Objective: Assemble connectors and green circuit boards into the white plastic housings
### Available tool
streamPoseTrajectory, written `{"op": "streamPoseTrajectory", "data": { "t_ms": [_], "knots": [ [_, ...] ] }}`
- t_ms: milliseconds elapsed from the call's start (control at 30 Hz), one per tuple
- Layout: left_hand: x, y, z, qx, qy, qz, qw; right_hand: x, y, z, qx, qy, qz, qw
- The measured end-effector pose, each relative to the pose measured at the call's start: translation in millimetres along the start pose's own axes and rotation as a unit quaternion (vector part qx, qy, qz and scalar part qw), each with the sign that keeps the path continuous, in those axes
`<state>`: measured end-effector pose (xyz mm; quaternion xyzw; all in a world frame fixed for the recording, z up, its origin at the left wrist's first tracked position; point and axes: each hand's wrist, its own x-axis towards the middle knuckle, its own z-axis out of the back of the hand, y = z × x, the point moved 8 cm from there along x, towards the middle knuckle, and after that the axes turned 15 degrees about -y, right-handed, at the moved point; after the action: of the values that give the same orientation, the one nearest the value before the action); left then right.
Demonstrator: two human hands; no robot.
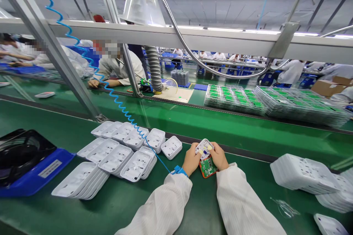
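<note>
Our two white sleeves [193, 205] come up from six o'clock and meet just right of centre, low in the head view. Our left hand [191, 159] and our right hand [219, 156] both curl round a small white plastic housing [204, 148], thumbs pressed on its upper face, fingers wrapped behind; both hands are closed on it. Under the housing, touching it at its six o'clock edge, a green circuit board [208, 167] in an orange-red frame sits between our wrists. Housing and board together run roughly from twelve to six, tilted slightly toward five; which end of the housing is its front we cannot tell.

A blue wrist strap [180, 171] rings our left wrist, and its blue coiled cord [110, 90] climbs toward ten o'clock, crossing over the white trays [116, 158] stacked on the green mat [124, 205] at nine o'clock. Beyond those, at far nine, a black and blue box [24, 165] rests on the mat. At three o'clock lie more stacks of white housings [300, 174]. Past a dark strip at twelve o'clock runs a green belt [193, 117] with clear trays of green boards [275, 102] at two o'clock. A slanted metal frame post [55, 55] and an overhead rail [193, 40] cut across the view; behind them a person in a light coat [116, 68] works at eleven o'clock.
</note>
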<state>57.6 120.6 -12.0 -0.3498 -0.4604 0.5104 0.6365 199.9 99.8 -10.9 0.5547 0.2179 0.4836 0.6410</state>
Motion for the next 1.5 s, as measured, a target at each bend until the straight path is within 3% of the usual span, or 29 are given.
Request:
{"op": "streamPoseTrajectory", "data": {
  "t_ms": [1500],
  "knots": [
    [-3.2, 3.0, -1.4, -0.015, -0.018, 0.005, 1.000, 1.7, -18.8, -2.0, -0.012, 0.028, -0.018, 0.999]
  ]
}}
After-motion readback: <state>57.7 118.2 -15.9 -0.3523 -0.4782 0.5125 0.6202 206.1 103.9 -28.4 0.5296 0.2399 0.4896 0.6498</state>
